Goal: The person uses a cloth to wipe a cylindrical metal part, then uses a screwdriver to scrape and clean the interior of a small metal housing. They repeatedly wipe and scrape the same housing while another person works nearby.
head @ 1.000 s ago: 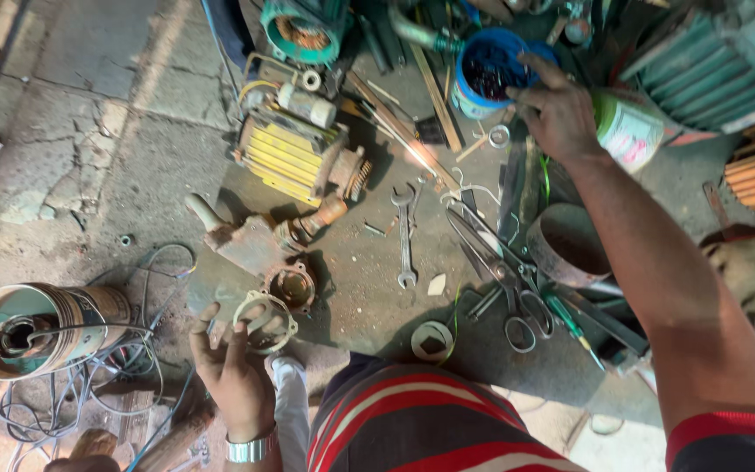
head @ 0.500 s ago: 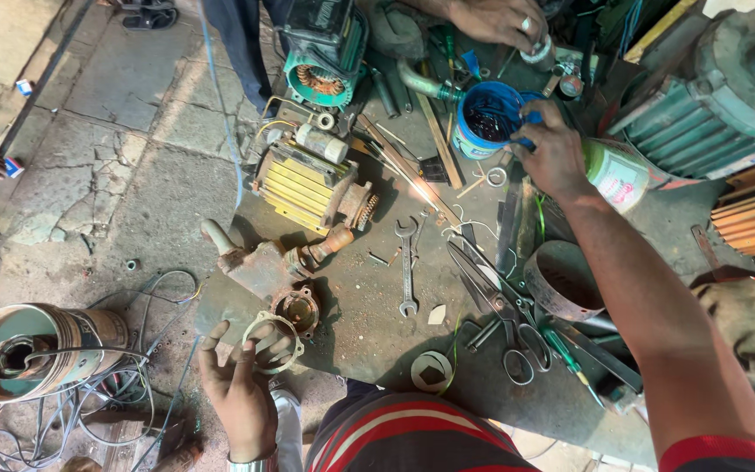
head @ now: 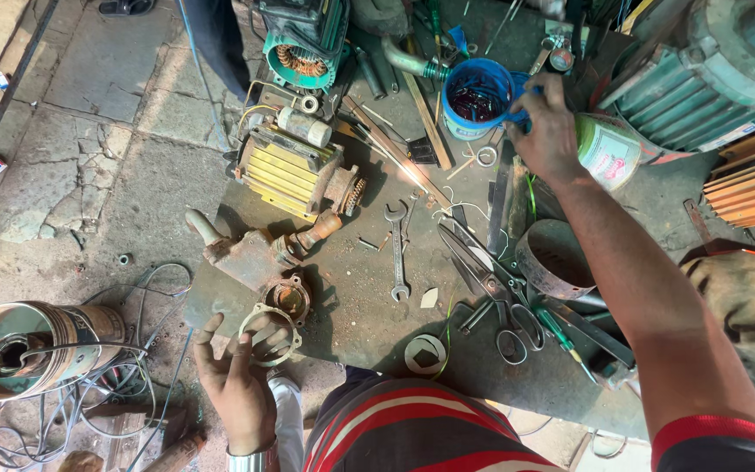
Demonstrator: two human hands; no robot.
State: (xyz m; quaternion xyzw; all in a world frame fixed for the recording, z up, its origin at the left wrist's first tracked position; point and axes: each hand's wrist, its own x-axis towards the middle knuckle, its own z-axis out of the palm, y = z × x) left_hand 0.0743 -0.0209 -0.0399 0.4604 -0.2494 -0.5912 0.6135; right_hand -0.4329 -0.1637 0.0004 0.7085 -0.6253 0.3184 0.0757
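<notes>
Insp. A: Cracked concrete floor [head: 89,149], w/ a dark, greasy metal sheet [head: 351,297] laid on it as the work surface. Start at the blue tub [head: 475,98]?

Insp. B: Yes. Sits at the far edge of the sheet, open top, small dark parts inside. Right hand [head: 550,131] is on its near-right rim, fingers curled over the edge; whether it's clamped tight or only hooked on, cannot tell. Reads as steadying or tipping it, in my judgement.

Insp. A: Left hand [head: 239,385]?

Insp. B: Low at the near edge, fingers spread apart, tips on a thin metal ring gasket [head: 269,330]. Not gripped, just pressed flat. Ring lies just beside a round flanged housing [head: 287,298], which abuts a rusty pump body [head: 251,253]. Parts grouped as if stripped in order.

Insp. A: Surroundings?

Insp. B: Yellow finned motor [head: 294,170] beyond the pump. Spanner [head: 398,253] mid-sheet, scissors [head: 495,301] right of it, tape roll [head: 425,354] near the knees. Green-white can [head: 609,150] just right of the right wrist. Large teal motor [head: 709,74] far right. Wound stator can [head: 32,350] w/ loose wire off the sheet, left.

Insp. A: Vs. the earlier frames?

Insp. B: Right hand stayed at the tub throughout. Left hand stayed by the ring, fingers now reaching further onto it. Camera view shifted.
</notes>
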